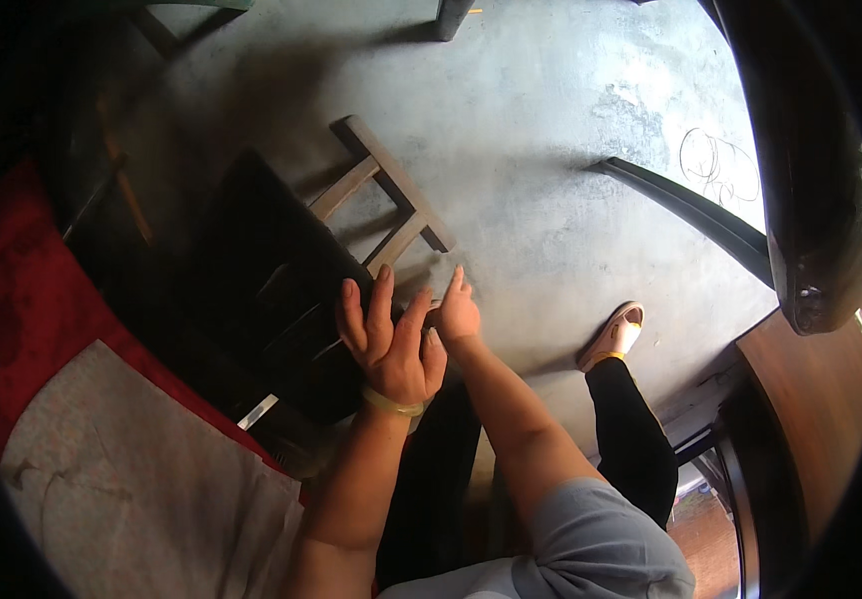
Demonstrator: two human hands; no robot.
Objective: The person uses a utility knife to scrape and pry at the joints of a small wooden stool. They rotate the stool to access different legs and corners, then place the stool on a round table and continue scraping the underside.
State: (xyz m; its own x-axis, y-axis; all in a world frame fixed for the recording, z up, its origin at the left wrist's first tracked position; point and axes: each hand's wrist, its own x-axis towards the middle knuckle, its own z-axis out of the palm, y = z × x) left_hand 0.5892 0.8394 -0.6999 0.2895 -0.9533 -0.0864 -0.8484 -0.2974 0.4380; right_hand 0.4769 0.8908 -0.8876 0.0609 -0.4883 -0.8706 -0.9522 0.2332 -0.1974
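My left hand (391, 344) is in the middle of the head view, over the dark upholstered piece, its fingers spread apart. A pale bangle (393, 403) circles its wrist. Just right of it is my right hand (458, 314), one finger pointing up and the others curled, partly hidden by the left. At the gap between the hands shows a small pale edge; its kind cannot be made out. Beyond the fingers stands a wooden frame of bars (399, 185), beside a black padded piece (261, 225) that looks like a seat.
On the left lie a red cloth (61, 290) and a greyish cloth (131, 469). A dark curved leg (690, 215) reaches over the grey floor (531, 120). My slippered foot (618, 334) rests there. A brown wooden panel (820, 399) is at right.
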